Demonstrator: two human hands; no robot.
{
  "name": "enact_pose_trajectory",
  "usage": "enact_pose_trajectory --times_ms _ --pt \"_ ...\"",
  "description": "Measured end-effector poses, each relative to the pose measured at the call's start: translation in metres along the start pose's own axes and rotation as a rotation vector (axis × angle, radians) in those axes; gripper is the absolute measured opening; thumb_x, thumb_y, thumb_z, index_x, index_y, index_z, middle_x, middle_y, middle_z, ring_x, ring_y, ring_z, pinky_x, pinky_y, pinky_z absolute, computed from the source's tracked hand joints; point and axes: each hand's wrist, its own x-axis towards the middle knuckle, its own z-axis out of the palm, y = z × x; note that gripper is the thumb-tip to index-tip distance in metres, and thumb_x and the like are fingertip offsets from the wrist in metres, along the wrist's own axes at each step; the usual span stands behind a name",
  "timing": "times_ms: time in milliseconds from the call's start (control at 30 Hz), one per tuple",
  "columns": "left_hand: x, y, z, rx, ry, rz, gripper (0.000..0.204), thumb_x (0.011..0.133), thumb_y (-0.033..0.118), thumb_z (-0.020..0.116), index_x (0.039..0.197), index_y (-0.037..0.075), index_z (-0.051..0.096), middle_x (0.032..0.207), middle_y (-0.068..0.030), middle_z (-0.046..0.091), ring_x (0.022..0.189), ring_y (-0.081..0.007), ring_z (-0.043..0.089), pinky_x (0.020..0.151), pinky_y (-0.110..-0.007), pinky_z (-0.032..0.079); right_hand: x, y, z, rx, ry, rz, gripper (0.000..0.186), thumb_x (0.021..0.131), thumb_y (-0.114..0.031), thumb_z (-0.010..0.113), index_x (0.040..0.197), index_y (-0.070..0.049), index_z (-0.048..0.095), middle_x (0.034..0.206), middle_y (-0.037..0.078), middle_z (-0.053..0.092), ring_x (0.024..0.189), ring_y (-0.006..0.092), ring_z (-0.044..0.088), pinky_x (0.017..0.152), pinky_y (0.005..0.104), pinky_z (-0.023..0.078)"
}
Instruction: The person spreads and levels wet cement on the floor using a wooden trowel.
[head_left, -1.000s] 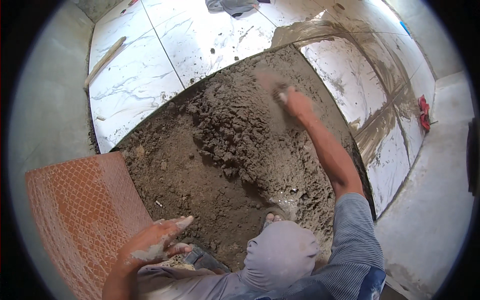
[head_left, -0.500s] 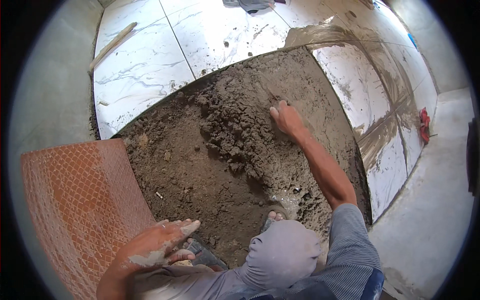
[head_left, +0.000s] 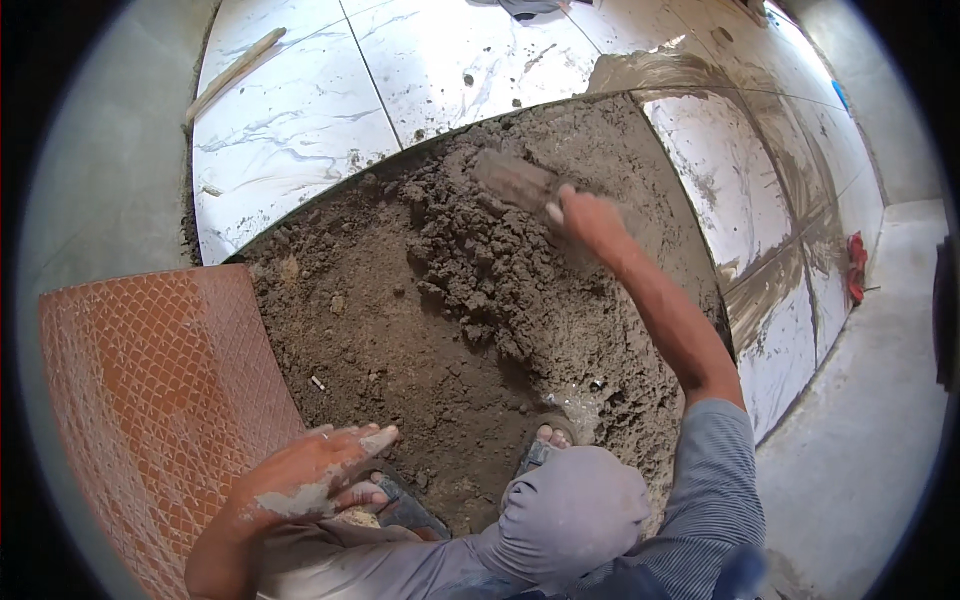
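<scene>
My right hand grips a mortar-coated trowel, its blade blurred over the rough wet mortar near the upper middle of the bed. Smoother grey mortar lies to the right. My left hand, smeared with grey paste, hovers open at lower left, near my legs and the patterned orange tile standing at left. My sandalled foot shows beside my bent knee.
Marbled white tiles border the bed at top and right, smeared with grout at right. A wooden stick lies at upper left. A red cloth is by the right edge. Grey walls rise at the sides.
My right hand with the trowel has moved back and forth, down and then up-left across the mortar. The view has shifted slightly. My left hand has stayed open near the orange tile.
</scene>
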Motion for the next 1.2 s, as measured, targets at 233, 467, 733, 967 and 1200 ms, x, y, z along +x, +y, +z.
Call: enact_pose_trajectory --times_ms 233,467,733,967,1200 --pt "0.005 0.0 -0.003 -0.019 0.071 -0.036 0.067 0.081 0.035 0.064 0.136 0.007 0.036 0.128 -0.0197 0.049 0.117 -0.0329 0.049 0.097 -0.04 0.041 0.046 0.045 -0.023 -0.04 0.063 0.218 0.034 0.091 -0.036 0.047 0.098 -0.003 0.05 0.092 0.021 0.064 0.088 0.0387 0.061 0.075 0.0469 0.049" --pt "-0.009 -0.017 0.012 0.004 0.124 -0.041 0.07 0.08 0.036 0.066 0.137 0.01 0.036 0.127 -0.0172 0.051 0.111 -0.0343 0.053 0.093 -0.039 0.043 0.053 0.08 -0.012 0.017 0.067 0.342 0.037 0.09 -0.037 0.048 0.105 -0.004 0.054 0.101 0.022 0.062 0.097 0.0377 0.059 0.082 0.0466 0.047" --pt "-0.024 -0.002 0.002 0.057 0.1 -0.15 0.07 0.08 0.039 0.065 0.135 0.007 0.038 0.125 -0.018 0.052 0.113 -0.0347 0.051 0.094 -0.04 0.042 0.066 0.099 -0.016 0.03 0.063 0.461 0.041 0.089 -0.04 0.049 0.108 -0.004 0.057 0.109 0.021 0.06 0.103 0.0368 0.057 0.085 0.0455 0.046" --pt "-0.02 0.006 -0.002 -0.009 0.007 -0.352 0.071 0.078 0.043 0.066 0.133 0.007 0.041 0.124 -0.0184 0.052 0.113 -0.034 0.051 0.093 -0.04 0.043 0.079 0.135 -0.017 0.043 0.124 0.494 0.048 0.089 -0.04 0.046 0.112 0.002 0.054 0.105 0.025 0.06 0.101 0.0408 0.057 0.084 0.0481 0.045" --pt "-0.014 0.012 0.001 -0.001 -0.001 -0.403 0.07 0.078 0.042 0.066 0.133 0.008 0.041 0.121 -0.0183 0.055 0.109 -0.0348 0.054 0.089 -0.039 0.046 0.081 0.156 -0.01 0.126 0.192 0.527 0.046 0.089 -0.039 0.048 0.107 0.001 0.061 0.108 0.023 0.061 0.106 0.0371 0.055 0.092 0.0449 0.043"
